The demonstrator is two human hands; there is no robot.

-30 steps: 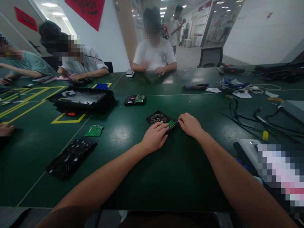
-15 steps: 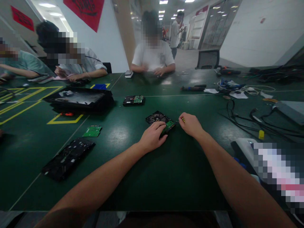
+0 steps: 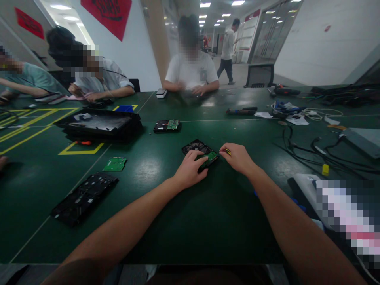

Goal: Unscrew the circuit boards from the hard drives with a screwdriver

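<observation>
A black hard drive (image 3: 196, 147) with a green circuit board lies on the dark green table (image 3: 190, 221) in front of me. My left hand (image 3: 190, 171) rests on its near edge and pins it down, fingers over the green board. My right hand (image 3: 237, 157) is closed around a small screwdriver (image 3: 227, 151) with a yellow handle, its tip pointing at the drive's right corner.
A second hard drive (image 3: 167, 125) lies farther back. A loose green board (image 3: 115, 164) and a black plate (image 3: 84, 198) lie at the left, behind them a black tray (image 3: 101, 124). Cables (image 3: 314, 148) spread at the right. Three people sit across the table.
My right hand has shifted slightly left, bringing the screwdriver tip closer to the drive's corner. My left hand stays on the drive. A person in the far corridor has walked right.
</observation>
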